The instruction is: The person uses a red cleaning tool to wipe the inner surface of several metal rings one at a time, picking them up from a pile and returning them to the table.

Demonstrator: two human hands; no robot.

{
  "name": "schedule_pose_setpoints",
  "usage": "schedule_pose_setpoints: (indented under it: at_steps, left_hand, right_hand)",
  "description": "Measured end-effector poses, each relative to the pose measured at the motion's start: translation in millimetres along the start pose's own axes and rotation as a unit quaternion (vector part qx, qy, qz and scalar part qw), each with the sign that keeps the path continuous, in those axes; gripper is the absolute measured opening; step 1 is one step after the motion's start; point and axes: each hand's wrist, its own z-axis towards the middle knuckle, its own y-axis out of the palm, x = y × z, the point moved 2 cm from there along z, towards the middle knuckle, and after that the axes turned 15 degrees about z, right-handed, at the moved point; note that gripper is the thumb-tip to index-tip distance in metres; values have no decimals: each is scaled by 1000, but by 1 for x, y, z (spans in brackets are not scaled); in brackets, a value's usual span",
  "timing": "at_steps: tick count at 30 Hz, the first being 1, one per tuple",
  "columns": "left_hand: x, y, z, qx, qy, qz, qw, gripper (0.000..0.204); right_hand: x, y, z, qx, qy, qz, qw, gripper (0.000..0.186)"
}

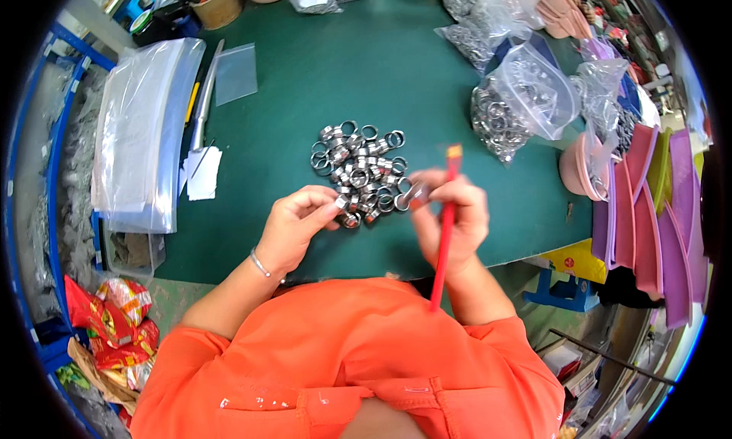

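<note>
Left hand angles right, pinching a ring; right hand curls round a red stick and blurred metal piece.

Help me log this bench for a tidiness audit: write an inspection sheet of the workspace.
Surface: green tabletop.
Job's things: loose metal rings piled mid-table; red stick with yellowish tip.
Clutter: bagged metal parts right; stacked plastic sheets left.
Hands: left hand at the pile's left edge, grip unclear; right hand holds the stick.
Cables: nothing seen.
Surroundings: blue shelving left; blue stool right, below table level.
</note>
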Motion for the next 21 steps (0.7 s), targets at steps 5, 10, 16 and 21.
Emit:
schedule_pose_setpoints:
  at_steps: [5, 10, 16, 21]
  left_hand:
    - [-1, 0, -1, -20, -8, -28, 999, 25]
    - [12, 8, -5, -21, -40, -134, 990, 40]
    - [12, 10, -5, -18, 12, -90, 996, 39]
    - [10, 13, -7, -7, 77, -63, 995, 38]
  right_hand:
    - [-26, -72, 87, 133, -319, -388, 855, 22]
    - [-23, -97, 111, 115, -277, -524, 797, 21]
    - [-14, -19, 45, -26, -220, -300, 928, 27]
    - [-6, 21, -10, -155, -140, -145, 967, 21]
